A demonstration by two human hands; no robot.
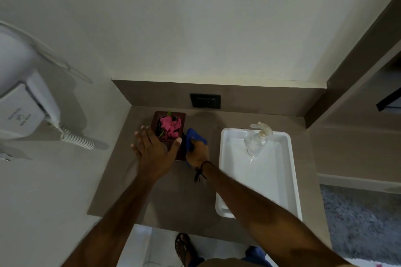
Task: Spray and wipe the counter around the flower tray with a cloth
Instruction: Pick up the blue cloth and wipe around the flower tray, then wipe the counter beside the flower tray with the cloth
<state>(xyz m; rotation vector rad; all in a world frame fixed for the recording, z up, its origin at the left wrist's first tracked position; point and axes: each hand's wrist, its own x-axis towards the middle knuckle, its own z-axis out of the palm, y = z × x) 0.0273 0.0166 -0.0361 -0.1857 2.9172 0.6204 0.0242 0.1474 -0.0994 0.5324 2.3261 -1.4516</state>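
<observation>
A dark wooden flower tray [181, 117] with pink flowers [171, 125] stands on the brown counter [173, 197] near the back wall. My left hand [153, 147] grips the tray's near left end, thumb across its front edge. My right hand [198, 151] presses a blue cloth [194, 135] onto the counter just right of the tray. A clear spray bottle [257, 138] stands in the white tray [291, 171] to the right, untouched.
A black wall socket [205, 100] sits in the backsplash behind the flower tray. A white hair dryer with a coiled cord [78, 140] hangs on the left wall. My sandalled foot [184, 247] shows below the counter's front edge.
</observation>
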